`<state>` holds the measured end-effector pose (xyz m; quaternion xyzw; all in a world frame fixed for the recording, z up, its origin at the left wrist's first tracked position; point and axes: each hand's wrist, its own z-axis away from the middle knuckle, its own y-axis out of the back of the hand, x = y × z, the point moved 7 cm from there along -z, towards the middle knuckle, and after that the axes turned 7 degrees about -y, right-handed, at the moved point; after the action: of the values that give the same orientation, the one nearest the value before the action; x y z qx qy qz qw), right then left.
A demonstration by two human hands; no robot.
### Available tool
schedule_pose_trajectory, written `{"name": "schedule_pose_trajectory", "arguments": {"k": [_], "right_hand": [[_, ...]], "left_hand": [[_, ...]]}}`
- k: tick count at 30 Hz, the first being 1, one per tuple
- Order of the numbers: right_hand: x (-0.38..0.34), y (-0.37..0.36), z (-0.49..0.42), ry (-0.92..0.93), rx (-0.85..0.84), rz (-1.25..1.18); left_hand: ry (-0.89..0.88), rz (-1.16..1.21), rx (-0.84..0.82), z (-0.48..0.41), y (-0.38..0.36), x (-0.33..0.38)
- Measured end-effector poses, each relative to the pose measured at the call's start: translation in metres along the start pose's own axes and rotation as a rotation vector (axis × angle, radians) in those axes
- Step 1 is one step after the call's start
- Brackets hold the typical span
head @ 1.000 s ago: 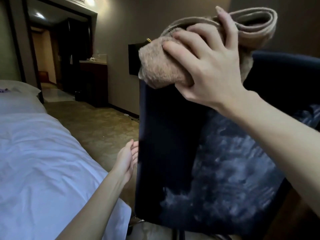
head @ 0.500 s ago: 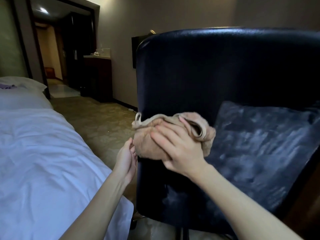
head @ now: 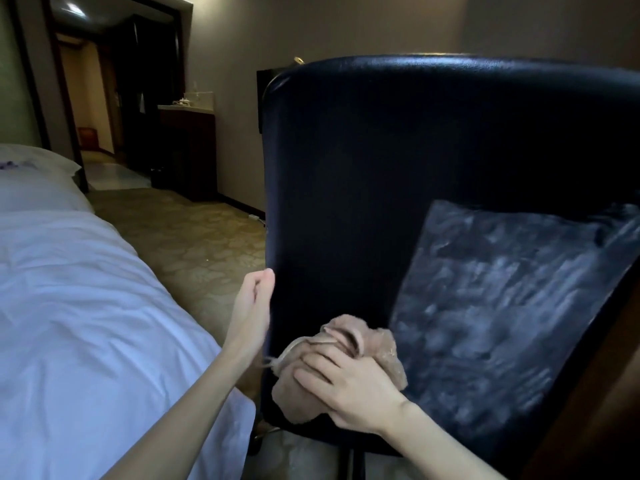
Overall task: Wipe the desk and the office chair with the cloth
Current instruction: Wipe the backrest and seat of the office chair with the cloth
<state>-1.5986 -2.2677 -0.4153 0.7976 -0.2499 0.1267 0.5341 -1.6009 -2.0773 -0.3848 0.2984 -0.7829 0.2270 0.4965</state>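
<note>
- The step in hand is, as I judge it, the wiping of the office chair [head: 346,168]; the desk does not show clearly in this view, so I cannot say in what state it is.
- The cloth [head: 386,355], a beige and bunched one, lies against the lower part of the chair's black backrest, near its left edge and just beside the dark cushion [head: 502,306] that leans on the seat.
- The right hand [head: 349,386] is on top of the cloth, with the fingers bent over the bundle and pressing it to the leather; the thumb is hidden under the cloth.
- The left hand [head: 251,306] grips the left edge of the backrest. Its fingers curl round the edge, and it seems to steady the chair.
- A bed [head: 86,306] with a white sheet stands close on the left side of the chair.
- The next move probably calls for a stroke across the part not yet covered, toward the cushion or along the bottom edge, with even pressure.
- The left hand should hold firm, because such a chair may turn or roll away under the push.
</note>
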Motion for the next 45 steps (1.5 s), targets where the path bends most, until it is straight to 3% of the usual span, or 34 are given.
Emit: {"name": "schedule_pose_trajectory", "arguments": {"k": [5, 7, 10, 12, 17, 26, 31, 38, 45], "right_hand": [[0.048, 0.127, -0.013, -0.069, 0.487, 0.173], [0.073, 0.182, -0.02, -0.095, 0.653, 0.268], [0.113, 0.247, -0.033, -0.107, 0.797, 0.432], [0.139, 0.273, -0.04, -0.14, 0.837, 0.486], [0.165, 0.258, -0.044, -0.227, 0.825, 0.368], [0.132, 0.165, -0.036, -0.206, 0.798, 0.078], [0.092, 0.082, -0.018, -0.191, 0.595, -0.074], [0.032, -0.032, 0.031, -0.116, 0.063, -0.021], [0.03, -0.006, 0.032, -0.079, 0.067, 0.067]], "left_hand": [[-0.102, -0.075, -0.004, 0.006, -0.011, 0.027], [-0.221, -0.126, 0.048, -0.002, -0.016, 0.057], [-0.396, -0.181, 0.189, -0.017, -0.024, 0.111], [-0.418, -0.126, 0.229, -0.025, -0.033, 0.134], [-0.386, -0.009, 0.296, -0.034, -0.04, 0.139], [-0.41, -0.006, 0.388, -0.032, -0.036, 0.124], [-0.314, -0.007, 0.368, -0.028, -0.026, 0.089], [-0.21, -0.01, 0.289, -0.028, -0.013, 0.048], [-0.065, -0.047, 0.207, -0.01, -0.009, -0.001]]}}
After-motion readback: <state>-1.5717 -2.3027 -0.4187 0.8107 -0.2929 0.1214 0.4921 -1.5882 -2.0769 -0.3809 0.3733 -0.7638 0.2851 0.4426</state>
